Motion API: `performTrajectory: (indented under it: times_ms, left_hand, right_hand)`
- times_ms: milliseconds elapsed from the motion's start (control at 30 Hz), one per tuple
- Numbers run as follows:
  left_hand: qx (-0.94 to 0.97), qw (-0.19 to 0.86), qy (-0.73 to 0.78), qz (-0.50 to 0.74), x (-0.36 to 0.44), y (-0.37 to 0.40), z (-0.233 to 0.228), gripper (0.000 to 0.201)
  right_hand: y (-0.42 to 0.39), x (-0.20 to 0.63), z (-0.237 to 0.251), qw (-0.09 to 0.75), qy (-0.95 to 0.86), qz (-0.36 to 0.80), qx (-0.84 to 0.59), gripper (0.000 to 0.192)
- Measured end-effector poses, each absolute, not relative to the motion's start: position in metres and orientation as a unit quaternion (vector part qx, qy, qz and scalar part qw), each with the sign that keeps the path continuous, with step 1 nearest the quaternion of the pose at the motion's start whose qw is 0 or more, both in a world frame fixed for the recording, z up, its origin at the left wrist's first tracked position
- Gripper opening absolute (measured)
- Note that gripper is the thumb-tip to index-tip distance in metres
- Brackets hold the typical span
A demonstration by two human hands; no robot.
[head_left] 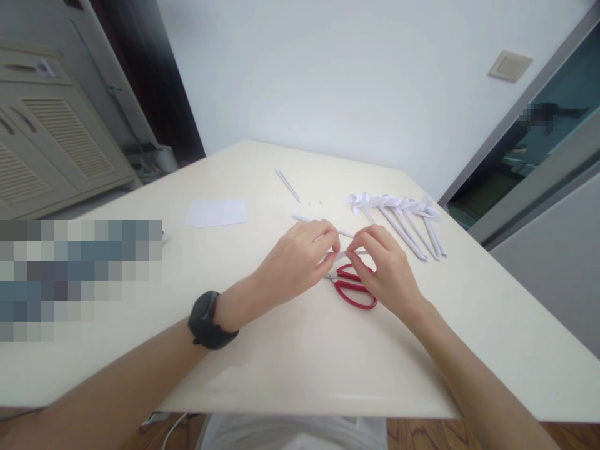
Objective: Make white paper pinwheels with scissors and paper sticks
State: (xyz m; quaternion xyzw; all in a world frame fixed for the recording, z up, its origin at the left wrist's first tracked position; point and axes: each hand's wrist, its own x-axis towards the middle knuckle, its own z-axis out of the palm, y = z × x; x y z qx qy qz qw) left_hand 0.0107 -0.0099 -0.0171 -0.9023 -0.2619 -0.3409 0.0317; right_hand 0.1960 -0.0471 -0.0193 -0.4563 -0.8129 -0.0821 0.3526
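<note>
My left hand [295,259] and my right hand [384,269] meet over the middle of the cream table [290,362]. Between their fingertips they pinch a small white paper piece [341,255], mostly hidden by the fingers. Red-handled scissors [354,289] lie flat on the table under and between the two hands. A thin rolled paper stick [323,225] lies just beyond my fingers. A black watch [209,320] sits on my left wrist.
Several finished paper pinwheels on sticks [403,215] lie at the right back of the table. A white paper sheet [216,212] lies left of centre, another thin paper stick [287,185] farther back. Cabinets stand at left, a glass door at right.
</note>
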Motion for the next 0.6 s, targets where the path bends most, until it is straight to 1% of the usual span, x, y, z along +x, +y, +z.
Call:
performTrajectory:
  times_ms: [233,467,600]
  left_hand:
    - [-0.899,0.048,-0.266,-0.346,0.0129,-0.0107,-0.0242,0.012]
    - [-0.893,0.055,-0.273,-0.353,0.0128,-0.0104,-0.0271,0.012]
    - [-0.896,0.057,-0.27,-0.347,0.0119,-0.0103,-0.0259,0.013]
  right_hand:
    - [-0.0488,0.1907,-0.0207,0.349,-0.822,-0.09,-0.44,0.009]
    - [-0.0483,0.1889,-0.0216,0.325,-0.823,-0.111,-0.452,0.011]
    - [-0.0499,0.1872,-0.0204,0.324,-0.82,-0.102,-0.46,0.012]
